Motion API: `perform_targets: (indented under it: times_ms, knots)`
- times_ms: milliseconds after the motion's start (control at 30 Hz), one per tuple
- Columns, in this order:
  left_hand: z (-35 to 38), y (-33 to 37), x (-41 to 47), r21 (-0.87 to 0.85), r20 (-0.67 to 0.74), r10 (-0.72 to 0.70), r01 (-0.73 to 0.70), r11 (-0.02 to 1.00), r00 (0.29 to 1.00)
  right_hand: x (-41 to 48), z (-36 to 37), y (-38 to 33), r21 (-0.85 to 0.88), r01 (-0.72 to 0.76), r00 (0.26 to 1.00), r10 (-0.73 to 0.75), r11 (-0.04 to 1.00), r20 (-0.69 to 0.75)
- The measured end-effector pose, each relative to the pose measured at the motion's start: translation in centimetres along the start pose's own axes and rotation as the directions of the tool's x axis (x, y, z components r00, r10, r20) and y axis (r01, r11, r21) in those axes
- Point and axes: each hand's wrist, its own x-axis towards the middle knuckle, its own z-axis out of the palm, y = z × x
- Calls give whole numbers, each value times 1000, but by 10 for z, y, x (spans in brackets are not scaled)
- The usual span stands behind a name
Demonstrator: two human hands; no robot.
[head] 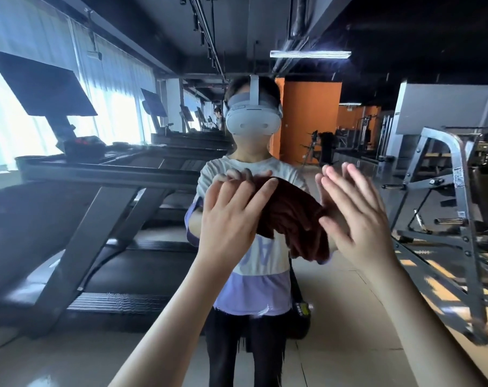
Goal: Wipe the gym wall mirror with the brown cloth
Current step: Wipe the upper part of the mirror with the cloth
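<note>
The brown cloth (287,216) is pinned, bunched, against the mirror (405,93) between the left hand (231,219) and right hand (357,216). The fingers (349,185) are held straight, none curled round it. With no real grip, it may be dropped, or streaks left.

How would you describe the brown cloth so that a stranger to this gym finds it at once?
Start from the wall mirror, which fills the view and shows a white headset in its middle. Below the headset, the left hand and the right hand are raised. The brown cloth is the wrinkled fabric between them, dark reddish brown against the pale shirt behind.
</note>
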Motion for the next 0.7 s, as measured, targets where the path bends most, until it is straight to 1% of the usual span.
perform_targets:
  times_ms: [33,100,167,233,300,400,533,600,700]
  knots:
    - [-1,-3,0,21,-8,-37,37,999,999,3,2,3,-23,-3,999,2,1000,-49]
    - [-4,-10,-1,53,-29,-164,165,985,986,6,12,4,-69,-6,991,-3,998,-134]
    - [-5,-13,-1,66,-64,-236,240,969,970,3,25,3,-110,-7,984,-13,994,-180]
    - [-5,-8,-1,62,-85,-215,220,974,973,-1,32,5,-154,-6,980,-25,988,-199]
    - [-3,0,1,73,-80,-167,173,982,983,-1,34,7,-163,-1,976,-35,987,-216]
    - [-4,11,-4,98,-4,-148,148,984,989,-1,33,8,-151,9,975,-42,989,-217]
    - [-7,31,-19,-9,167,-234,239,971,958,-1,32,8,-135,0,980,-27,991,-197]
    - [-4,42,-21,-27,193,-293,303,952,936,-1,30,8,-131,-2,982,-23,991,-186]
    - [8,52,-15,49,189,-388,386,921,902,0,28,9,-129,7,985,-29,992,-169]
